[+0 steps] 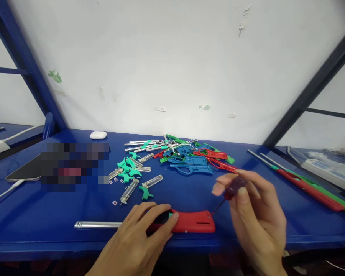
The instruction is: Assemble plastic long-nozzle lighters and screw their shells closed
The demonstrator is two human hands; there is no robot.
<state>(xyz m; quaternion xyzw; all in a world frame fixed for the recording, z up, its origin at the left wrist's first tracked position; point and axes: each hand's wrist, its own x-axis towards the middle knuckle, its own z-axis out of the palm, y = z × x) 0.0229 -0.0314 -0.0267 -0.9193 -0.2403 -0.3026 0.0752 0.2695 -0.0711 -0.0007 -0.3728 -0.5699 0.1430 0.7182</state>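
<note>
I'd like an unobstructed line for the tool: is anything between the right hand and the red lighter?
Only the screwdriver in the right hand spans that gap, its shaft reaching toward the end of the red lighter. Nothing else visible stands between; the pile of shells lies farther back.

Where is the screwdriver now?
The screwdriver is right of centre in the head view, in the right hand, tip near the red lighter under the left hand.

The left hand [138, 232] holds a red lighter [191, 221] on the bench [54, 218], silver tube [97, 225] pointing left; the right hand [258, 222] holds a screwdriver [233, 188], tip at the lighter's right end; casings [189, 160] lie behind, 2 more lighters [307, 188] at right
</note>
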